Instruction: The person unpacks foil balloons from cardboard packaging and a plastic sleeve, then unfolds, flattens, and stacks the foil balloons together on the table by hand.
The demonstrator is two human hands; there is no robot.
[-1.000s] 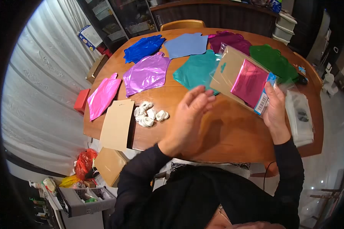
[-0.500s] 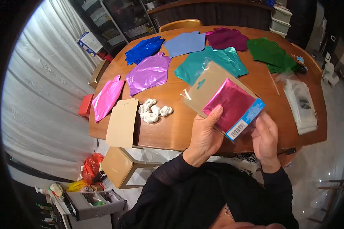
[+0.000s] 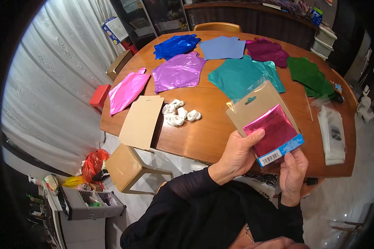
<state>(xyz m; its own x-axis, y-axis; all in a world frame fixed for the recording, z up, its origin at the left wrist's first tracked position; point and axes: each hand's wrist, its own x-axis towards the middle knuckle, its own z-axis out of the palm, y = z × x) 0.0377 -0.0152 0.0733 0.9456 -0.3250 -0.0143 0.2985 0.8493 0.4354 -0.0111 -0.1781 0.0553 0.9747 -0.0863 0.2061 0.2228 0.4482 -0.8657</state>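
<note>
A flat package hangs in front of me, tilted: clear plastic over a tan card with a hang hole, a folded magenta foil piece and a blue strip with a barcode. My left hand grips its left edge, thumb lying across the foil. At the lower right corner, my right hand has its fingers closed on the package's bottom edge by the blue strip. Beyond the package a teal foil sheet lies on the table. White scrunched fabric loops rest left of my hands.
The wooden table carries a purple sheet, a pink one, a blue one and a green stack. A tan card overhangs the left edge. Clear sleeves lie right. A stool stands below.
The view has shifted, so the table's contents appear further right. The package has moved lower and turned more upright; my right hand has come in to its bottom edge and closed there.
</note>
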